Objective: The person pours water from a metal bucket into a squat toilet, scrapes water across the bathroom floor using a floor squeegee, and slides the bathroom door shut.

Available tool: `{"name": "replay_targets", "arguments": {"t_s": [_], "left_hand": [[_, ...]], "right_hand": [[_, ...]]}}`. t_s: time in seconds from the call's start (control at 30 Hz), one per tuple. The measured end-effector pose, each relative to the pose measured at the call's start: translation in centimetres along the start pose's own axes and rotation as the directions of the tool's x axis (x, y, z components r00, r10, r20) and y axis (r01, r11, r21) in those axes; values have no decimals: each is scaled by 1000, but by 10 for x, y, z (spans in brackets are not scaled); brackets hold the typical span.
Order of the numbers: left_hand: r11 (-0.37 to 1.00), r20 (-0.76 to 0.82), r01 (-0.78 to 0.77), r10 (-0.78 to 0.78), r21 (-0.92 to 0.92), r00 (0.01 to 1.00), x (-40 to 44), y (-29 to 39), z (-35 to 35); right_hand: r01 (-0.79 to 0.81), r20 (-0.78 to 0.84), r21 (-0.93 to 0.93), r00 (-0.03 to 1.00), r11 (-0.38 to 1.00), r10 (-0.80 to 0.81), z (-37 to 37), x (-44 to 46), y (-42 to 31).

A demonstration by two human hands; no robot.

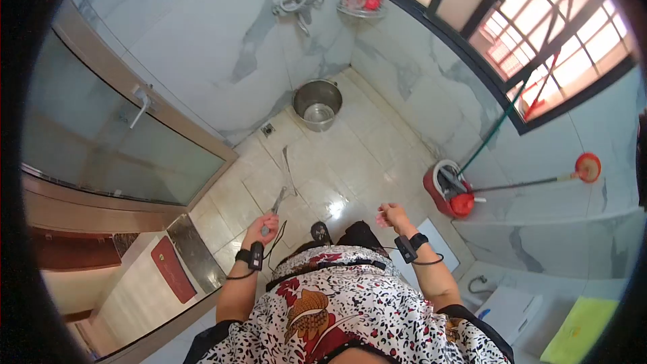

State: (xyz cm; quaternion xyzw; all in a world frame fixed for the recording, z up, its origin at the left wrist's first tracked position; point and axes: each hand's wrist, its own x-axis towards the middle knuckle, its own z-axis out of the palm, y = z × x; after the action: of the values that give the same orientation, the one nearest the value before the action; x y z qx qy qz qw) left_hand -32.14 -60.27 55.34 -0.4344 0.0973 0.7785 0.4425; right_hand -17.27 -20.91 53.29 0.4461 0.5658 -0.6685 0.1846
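Observation:
My left hand (267,225) is closed around a slim grey shiny tool (280,198) whose exact kind I cannot make out. One end of it shows under the fist, and the other points away over the tiles. Just beyond it a thin dark curved strip (287,165) shows against the floor; I cannot tell whether it joins the tool. My right hand (391,216) hangs above the floor on the other side of my body, its fingers curled in. Whatever is in them, if anything, is hidden. Each wrist wears a black strapped device with a cable.
A metal bucket (318,116) stands by the far wall, near a floor drain (268,130). To the right a red bucket (437,192) holds long-handled tools beneath the window. A glass door (128,121) is at left; a shower tap (296,4) and corner shelf (362,12) are on the walls.

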Motion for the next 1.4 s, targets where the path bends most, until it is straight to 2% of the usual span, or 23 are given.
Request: {"name": "replay_targets", "arguments": {"t_s": [0.07, 0.1, 0.2, 0.27, 0.37, 0.47, 0.63, 0.73, 0.77, 0.8, 0.83, 0.93, 1.03, 1.07, 1.1, 1.17, 1.3, 1.4], "left_hand": [[987, 6, -127, 127, 95, 992, -7, 3, 9], [994, -2, -96, 96, 57, 995, 0, 14, -1], [989, -29, -139, 141, 43, 990, -10, 23, 13], [992, 2, -116, 116, -39, 993, -2, 39, 5], [978, 61, -117, 129, -170, 990, 10, 52, 10], [963, 78, -115, 138, -243, 987, 30, 67, 16], [964, 51, -150, 165, -221, 985, 65, 91, 41], [941, -104, -293, 278, -168, 955, 73, 100, 80], [945, -96, -283, 270, -167, 958, 74, 103, 90], [948, -85, -272, 261, -164, 962, 75, 107, 97], [952, -67, -262, 254, -158, 965, 76, 112, 104], [967, -103, -218, 205, -129, 973, 79, 133, 118], [981, -86, -172, 164, -94, 983, 84, 160, 124], [986, -111, -147, 138, -78, 984, 85, 172, 126], [990, -129, -124, 114, -67, 985, 88, 183, 127], [996, -126, -67, 60, -53, 990, 91, 202, 131], [996, -158, -92, 94, 22, 983, 90, 233, 134], [993, -174, -101, 110, 60, 979, 91, 247, 136]], "right_hand": [[48, 44, -58, 998, 997, -45, 16, 24, -45], [82, 69, -84, 995, 993, -77, 25, 35, -70], [156, 135, -150, 981, 976, -136, 54, 71, -142], [189, 167, -182, 973, 965, -159, 73, 98, -194], [328, 241, -269, 933, 906, -266, 93, 141, -266], [328, 296, -262, 922, 908, -248, 109, 184, -335], [416, 349, -316, 887, 853, -303, 128, 262, -431], [429, 358, -361, 884, 828, -301, 148, 313, -487], [436, 343, -347, 883, 831, -320, 155, 322, -505], [427, 355, -418, 889, 802, -288, 161, 337, -523], [428, 312, -237, 883, 872, -349, 167, 350, -531], [310, 241, -318, 941, 896, -239, 189, 374, -573], [361, 291, -372, 920, 855, -261, 196, 424, -579], [376, 301, -373, 914, 848, -272, 196, 436, -580], [284, 253, -297, 944, 912, -211, 203, 409, -596], [309, 230, -295, 941, 904, -247, 213, 423, -598], [266, 147, -305, 962, 914, -231, 234, 424, -604], [241, 172, -304, 966, 922, -195, 240, 425, -613]]}}
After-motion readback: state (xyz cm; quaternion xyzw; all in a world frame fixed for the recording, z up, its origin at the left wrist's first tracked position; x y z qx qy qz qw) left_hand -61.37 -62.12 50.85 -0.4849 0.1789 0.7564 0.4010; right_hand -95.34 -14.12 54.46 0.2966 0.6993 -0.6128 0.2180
